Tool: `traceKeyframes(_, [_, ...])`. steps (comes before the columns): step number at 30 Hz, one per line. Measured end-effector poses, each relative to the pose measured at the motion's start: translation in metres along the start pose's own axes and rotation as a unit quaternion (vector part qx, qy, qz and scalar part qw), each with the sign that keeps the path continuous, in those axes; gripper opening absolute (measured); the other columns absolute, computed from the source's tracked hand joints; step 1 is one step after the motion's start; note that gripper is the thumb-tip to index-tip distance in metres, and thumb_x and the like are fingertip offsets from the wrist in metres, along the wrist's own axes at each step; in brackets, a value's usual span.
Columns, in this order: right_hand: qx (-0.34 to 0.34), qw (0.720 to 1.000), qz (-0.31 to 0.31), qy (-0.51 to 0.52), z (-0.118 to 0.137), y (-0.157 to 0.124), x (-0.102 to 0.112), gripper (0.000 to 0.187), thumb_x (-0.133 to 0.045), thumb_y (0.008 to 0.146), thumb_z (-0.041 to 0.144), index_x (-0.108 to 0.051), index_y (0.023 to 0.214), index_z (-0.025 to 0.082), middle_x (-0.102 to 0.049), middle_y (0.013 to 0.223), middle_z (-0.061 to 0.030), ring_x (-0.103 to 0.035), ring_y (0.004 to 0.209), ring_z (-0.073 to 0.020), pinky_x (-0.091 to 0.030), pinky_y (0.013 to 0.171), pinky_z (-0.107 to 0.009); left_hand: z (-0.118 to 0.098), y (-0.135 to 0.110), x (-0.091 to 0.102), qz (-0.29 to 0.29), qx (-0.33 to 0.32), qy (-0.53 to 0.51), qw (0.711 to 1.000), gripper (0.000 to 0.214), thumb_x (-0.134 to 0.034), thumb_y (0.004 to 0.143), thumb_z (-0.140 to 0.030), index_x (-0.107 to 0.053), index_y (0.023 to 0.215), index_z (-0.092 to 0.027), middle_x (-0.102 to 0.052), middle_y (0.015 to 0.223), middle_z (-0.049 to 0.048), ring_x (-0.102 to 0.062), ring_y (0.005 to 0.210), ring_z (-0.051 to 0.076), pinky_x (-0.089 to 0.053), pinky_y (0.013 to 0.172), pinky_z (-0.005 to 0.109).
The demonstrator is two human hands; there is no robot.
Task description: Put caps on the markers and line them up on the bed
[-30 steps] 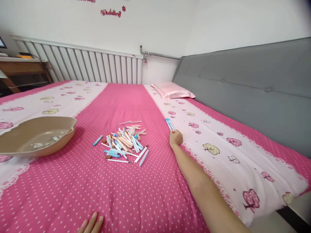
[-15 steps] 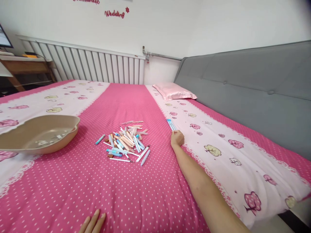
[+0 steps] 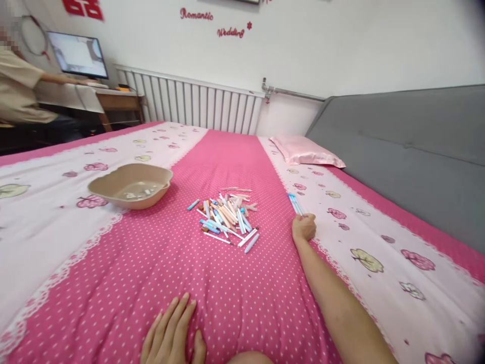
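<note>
My right hand (image 3: 304,227) is closed around the near end of a few light-blue and white pens (image 3: 295,203), at the border between the dotted pink and the white print of the bedspread. To its left lies a loose heap of pens (image 3: 229,215) in white, peach, blue and brown, several crossing one another. A lilac pen (image 3: 252,243) rests at the heap's near right edge, and a teal pen (image 3: 193,205) sits apart on its left. My left hand (image 3: 172,331) lies flat on the bedspread at the bottom, fingers stretched out, holding nothing.
A beige basin (image 3: 131,197) with small white pieces inside stands left of the heap. A pink pillow (image 3: 306,150) lies by the grey headboard (image 3: 409,131). A radiator (image 3: 189,98) lines the wall. Far left, a person (image 3: 20,86) sits at a desk with a monitor (image 3: 78,55).
The view has swung left, bringing the seated person and monitor into sight. More of my left hand shows. My right hand keeps hold of the pens in about the same spot on the bed.
</note>
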State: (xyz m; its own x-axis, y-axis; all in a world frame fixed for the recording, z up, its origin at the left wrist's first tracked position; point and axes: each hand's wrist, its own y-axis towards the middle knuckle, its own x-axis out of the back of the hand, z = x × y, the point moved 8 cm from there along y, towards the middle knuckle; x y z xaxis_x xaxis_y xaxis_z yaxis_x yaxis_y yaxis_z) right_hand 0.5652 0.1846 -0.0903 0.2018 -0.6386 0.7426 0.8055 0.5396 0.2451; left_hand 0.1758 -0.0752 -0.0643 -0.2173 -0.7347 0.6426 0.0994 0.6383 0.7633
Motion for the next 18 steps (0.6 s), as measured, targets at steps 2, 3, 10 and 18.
traceKeyframes(2, [0.007,1.0,0.013,-0.011,-0.001,-0.004,0.0,0.03,-0.045,0.086,0.036,-0.053,0.107,0.017,-0.067,0.094,-0.0149,-0.064,0.087,-0.0269,-0.045,0.069,-0.033,0.0,-0.001,0.001,0.004,-0.003,0.006,1.0,0.048,-0.058,0.07,-0.024,-0.056,0.117,-0.016,-0.065,0.114,0.0082,-0.058,0.104,0.024,-0.031,0.103,0.038])
traceKeyframes(3, [0.011,1.0,0.02,-0.017,-0.001,-0.006,0.0,0.03,-0.045,0.086,0.036,-0.054,0.106,0.016,-0.067,0.094,-0.0155,-0.064,0.087,-0.0271,-0.045,0.069,-0.033,-0.001,-0.002,0.001,0.007,-0.003,0.009,1.0,0.047,-0.059,0.07,-0.024,-0.056,0.117,-0.015,-0.065,0.114,0.0084,-0.058,0.105,0.024,-0.032,0.103,0.038])
traceKeyframes(10, [0.062,0.992,0.077,-0.083,-0.004,-0.027,0.008,0.03,-0.046,0.085,0.035,-0.058,0.101,0.013,-0.066,0.09,-0.0174,-0.064,0.089,-0.028,-0.046,0.071,-0.035,-0.003,-0.005,0.001,0.04,0.014,0.012,0.999,0.046,-0.057,0.073,-0.022,-0.055,0.118,-0.015,-0.062,0.12,0.0083,-0.056,0.111,0.025,-0.033,0.1,0.039])
traceKeyframes(18, [0.155,0.967,0.138,-0.151,-0.008,-0.058,0.016,0.037,-0.035,0.089,0.032,-0.054,0.113,0.011,-0.06,0.107,-0.0182,-0.059,0.098,-0.0279,-0.045,0.08,-0.039,-0.014,-0.014,0.007,0.041,0.052,-0.063,0.996,0.041,-0.051,0.078,-0.018,-0.054,0.119,-0.013,-0.058,0.125,0.011,-0.05,0.119,0.025,-0.03,0.104,0.042])
